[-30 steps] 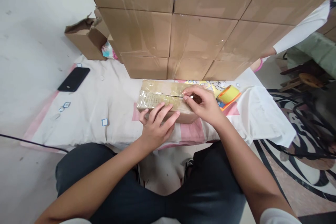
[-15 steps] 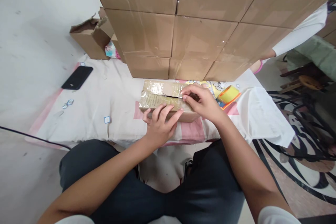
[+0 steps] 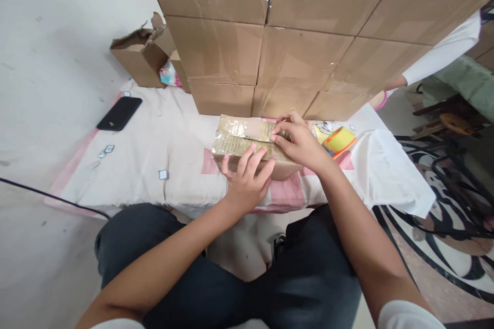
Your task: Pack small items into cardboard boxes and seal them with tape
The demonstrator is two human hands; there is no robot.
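Observation:
A small cardboard box (image 3: 283,168), its top covered with shiny clear tape, lies on the cloth before me. A dark slit runs along the top, and the far flap (image 3: 247,128) is lifted slightly along it. My right hand (image 3: 299,139) pinches this flap's edge near the right end; its fingers hide that part of the box. My left hand (image 3: 247,177) rests on the near side, its fingers spread over the front top edge, touching the box without wrapping round it.
Behind the box rises a wall of taped cardboard boxes (image 3: 219,54). A black phone (image 3: 119,113) and a torn-open carton (image 3: 133,64) lie to the left. A yellow tape roll (image 3: 340,140) is on the right. Another person's white sleeve (image 3: 443,56) shows beyond the stack.
The flap's edge on the far side of the slit has come up a little, with my right fingers at it. My left hand stays on the front edge. The view has shifted slightly.

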